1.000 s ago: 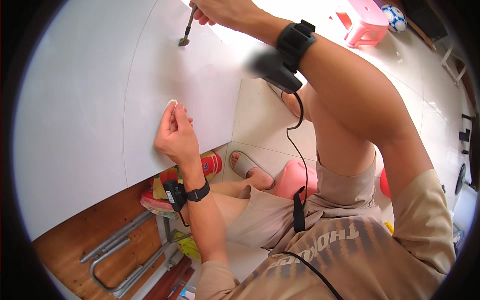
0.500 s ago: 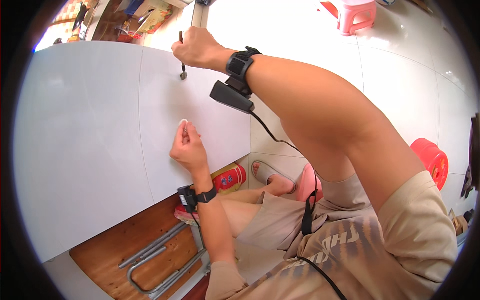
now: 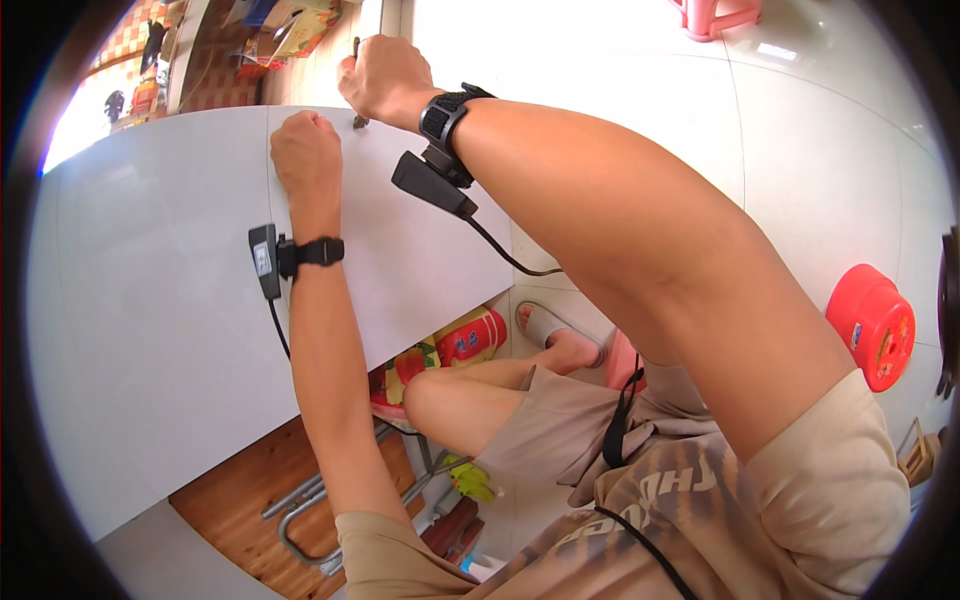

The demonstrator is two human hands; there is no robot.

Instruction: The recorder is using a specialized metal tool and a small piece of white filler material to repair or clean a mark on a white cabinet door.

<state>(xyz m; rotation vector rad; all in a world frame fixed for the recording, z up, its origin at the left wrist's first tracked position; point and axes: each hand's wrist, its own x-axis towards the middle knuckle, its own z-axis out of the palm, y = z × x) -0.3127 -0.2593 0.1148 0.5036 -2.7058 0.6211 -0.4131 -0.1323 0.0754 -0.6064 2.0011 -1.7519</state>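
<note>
Right hand (image 3: 385, 78): fingers closed round tool (image 3: 360, 122), whose head shows below fist, near far edge of white table (image 3: 150, 300). Left hand (image 3: 308, 155): fingers curled into fist, just beside; whether anything is gripped, cannot tell. Possible faults: loosened grip could let tool slip and scratch surface; stray swing could strike left knuckles. Long axis roughly vertical in view; head points toward lower edge, contact unclear.

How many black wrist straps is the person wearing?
2. One black strap goes around the left wrist, and another black strap around the right wrist. Both wrists show, so none seems hidden there.
</note>
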